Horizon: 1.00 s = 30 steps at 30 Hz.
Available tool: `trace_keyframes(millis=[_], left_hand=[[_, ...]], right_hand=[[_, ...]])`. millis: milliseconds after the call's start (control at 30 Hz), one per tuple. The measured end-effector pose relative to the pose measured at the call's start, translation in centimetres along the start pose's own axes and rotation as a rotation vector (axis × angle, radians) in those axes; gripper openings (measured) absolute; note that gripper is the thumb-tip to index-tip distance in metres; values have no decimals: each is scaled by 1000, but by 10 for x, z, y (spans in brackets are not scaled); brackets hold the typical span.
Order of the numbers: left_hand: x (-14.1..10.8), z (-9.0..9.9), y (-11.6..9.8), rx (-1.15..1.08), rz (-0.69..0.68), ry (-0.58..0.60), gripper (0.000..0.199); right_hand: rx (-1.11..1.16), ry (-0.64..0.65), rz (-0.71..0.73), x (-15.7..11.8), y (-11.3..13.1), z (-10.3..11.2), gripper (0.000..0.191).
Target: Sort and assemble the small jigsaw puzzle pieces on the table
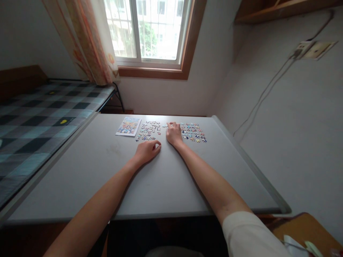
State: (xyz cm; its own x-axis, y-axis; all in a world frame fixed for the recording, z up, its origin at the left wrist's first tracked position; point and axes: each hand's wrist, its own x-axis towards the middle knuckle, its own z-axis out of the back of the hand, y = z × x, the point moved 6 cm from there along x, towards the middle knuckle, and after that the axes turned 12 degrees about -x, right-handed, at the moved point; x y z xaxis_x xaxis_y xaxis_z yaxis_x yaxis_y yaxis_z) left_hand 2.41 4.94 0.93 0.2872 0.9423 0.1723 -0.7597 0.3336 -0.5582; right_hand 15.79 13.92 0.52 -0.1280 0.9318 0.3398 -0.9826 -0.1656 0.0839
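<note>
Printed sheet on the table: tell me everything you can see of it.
The printed sheet is rectangular, apparently paper or thin card, with a multicoloured picture and a pale margin; the details are too small to make out. It lies picture up near the far edge of the grey table, left of the loose puzzle pieces. It rests on the tabletop, and neither hand touches it.

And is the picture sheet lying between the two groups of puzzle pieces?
No, the picture sheet lies to the left of both the left group and the right group.

Loose jigsaw pieces (147, 137) (small, multicoloured) in two flat clusters.
</note>
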Motion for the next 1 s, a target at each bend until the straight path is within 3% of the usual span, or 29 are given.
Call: trace_keyframes(millis=[300, 467, 700, 1000], left_hand=[[0, 0, 1, -3, -28, -5, 30], [1, 0, 1, -1, -23, -5, 29], [0, 0, 1, -5, -24, -1, 30], [-1, 0, 1, 6, -16, -6, 30]], right_hand=[[-49, 83, 115, -6, 11, 0, 37], [-32, 0, 36, -9, 7, 6, 38], [-31, -9, -15, -25, 6, 9, 37], [30, 72, 51, -48, 5, 12, 37]])
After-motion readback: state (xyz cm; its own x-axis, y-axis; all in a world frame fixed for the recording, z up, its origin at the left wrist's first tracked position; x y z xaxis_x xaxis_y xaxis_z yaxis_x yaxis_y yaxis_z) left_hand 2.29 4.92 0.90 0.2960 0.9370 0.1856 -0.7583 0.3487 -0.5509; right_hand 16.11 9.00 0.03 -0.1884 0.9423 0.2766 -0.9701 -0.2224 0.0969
